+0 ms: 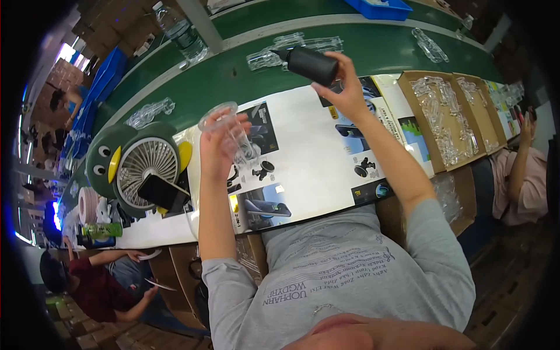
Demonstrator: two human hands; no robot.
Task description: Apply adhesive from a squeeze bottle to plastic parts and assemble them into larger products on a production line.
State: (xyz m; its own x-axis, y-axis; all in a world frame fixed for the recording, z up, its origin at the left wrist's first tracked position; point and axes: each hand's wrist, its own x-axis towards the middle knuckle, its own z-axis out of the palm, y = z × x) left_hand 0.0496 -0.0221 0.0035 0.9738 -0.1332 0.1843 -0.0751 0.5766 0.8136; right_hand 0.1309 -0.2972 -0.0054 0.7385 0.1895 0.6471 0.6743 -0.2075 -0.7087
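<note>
My left hand [214, 156] is closed around a clear plastic part [228, 123] with a round flange at its top, held above the left side of a printed sheet [306, 140]. In my right hand [349, 92], a black squeeze bottle [313, 65] with a pointed nozzle is tilted on its side, the nozzle pointing left. The bottle is up and to the right of the clear part, and the two are apart. Behind the bottle, several clear plastic parts [268, 58] lie on the green surface [233, 79].
A cardboard box [415, 114] with clear parts stands at right. On the left are a green animal-shaped fan [102, 157], a dark phone [158, 192] leaning against it, and a green can [105, 230]. A water bottle [185, 38] stands farther back. People sit at both sides.
</note>
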